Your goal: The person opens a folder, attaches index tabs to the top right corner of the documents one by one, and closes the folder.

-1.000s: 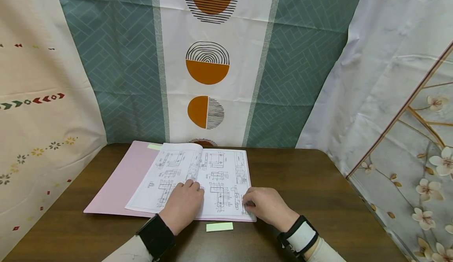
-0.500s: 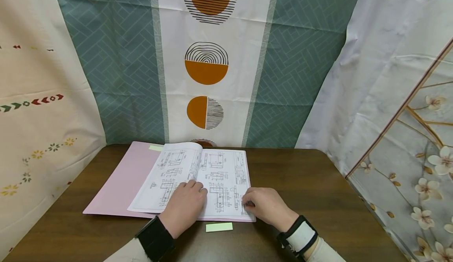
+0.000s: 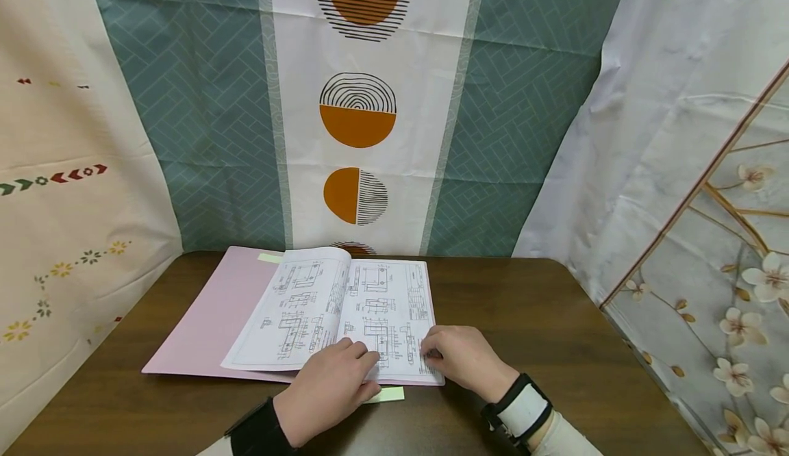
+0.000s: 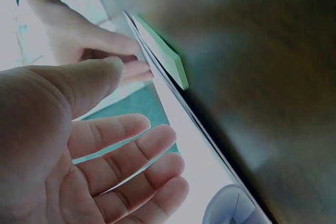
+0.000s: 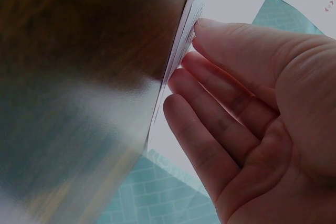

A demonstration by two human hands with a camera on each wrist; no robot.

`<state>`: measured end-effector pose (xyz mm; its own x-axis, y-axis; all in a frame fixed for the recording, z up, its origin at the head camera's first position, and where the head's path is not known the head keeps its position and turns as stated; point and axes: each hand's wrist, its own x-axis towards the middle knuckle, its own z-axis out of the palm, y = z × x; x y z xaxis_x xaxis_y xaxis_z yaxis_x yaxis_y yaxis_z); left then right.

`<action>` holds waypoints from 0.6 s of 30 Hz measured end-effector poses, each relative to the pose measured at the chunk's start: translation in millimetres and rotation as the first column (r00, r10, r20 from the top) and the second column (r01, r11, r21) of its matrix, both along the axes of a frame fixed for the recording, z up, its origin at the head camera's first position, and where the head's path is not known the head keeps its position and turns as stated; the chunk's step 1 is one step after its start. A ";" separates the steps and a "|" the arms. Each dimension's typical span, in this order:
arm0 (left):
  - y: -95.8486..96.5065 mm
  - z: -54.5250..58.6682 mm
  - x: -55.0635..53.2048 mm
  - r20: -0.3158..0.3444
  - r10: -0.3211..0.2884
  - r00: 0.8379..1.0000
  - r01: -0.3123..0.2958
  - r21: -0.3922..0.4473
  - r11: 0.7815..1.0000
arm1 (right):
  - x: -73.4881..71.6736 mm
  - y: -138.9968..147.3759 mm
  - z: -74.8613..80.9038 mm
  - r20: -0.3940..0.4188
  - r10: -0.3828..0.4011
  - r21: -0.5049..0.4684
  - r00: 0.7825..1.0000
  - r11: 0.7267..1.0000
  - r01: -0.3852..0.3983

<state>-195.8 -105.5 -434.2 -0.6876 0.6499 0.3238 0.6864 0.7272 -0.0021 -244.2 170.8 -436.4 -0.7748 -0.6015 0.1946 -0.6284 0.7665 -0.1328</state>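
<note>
A booklet of technical drawings (image 3: 394, 285) lies spread on a pink folder (image 3: 203, 326) in the head view. My left hand (image 3: 329, 387) hovers by the booklet's lower edge, its fingers loosely extended; the left wrist view shows its palm holding nothing. Just under the fingertips is a pale green sticky-note pad (image 3: 390, 394), partly covered by the hand in the head view. At the booklet's lower right edge, my right hand (image 3: 468, 360) touches the page with its thumb and fingertips. The right wrist view shows these fingers relaxed, with thumb and fingers apart.
A brown wooden table (image 3: 524, 305) carries everything. Another pale green sticky strip (image 3: 269, 258) is at the folder's top edge. A patterned curtain (image 3: 518, 100) hangs behind the table, with more cloth at both sides.
My left hand has left the booklet's middle and come down and right to the sticky-note pad. The left page lies turned over as before. My right hand stays put.
</note>
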 end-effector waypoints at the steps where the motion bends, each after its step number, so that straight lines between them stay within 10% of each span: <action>1: -0.1 0.0 1.4 0.015 -0.003 1.000 0.003 -0.005 1.000 | 0.0 0.1 -0.2 0.000 -0.001 0.000 1.000 1.000 0.001; 8: -3.0 -2.3 6.9 0.131 -0.014 0.991 0.020 -0.046 0.999 | 0.6 -0.9 -0.3 -0.011 -0.005 0.000 1.000 1.000 0.005; 18: -4.2 -8.9 7.4 0.085 -0.032 0.996 0.036 -0.048 0.998 | 1.6 -2.1 0.8 -0.005 -0.014 0.002 1.000 1.000 0.014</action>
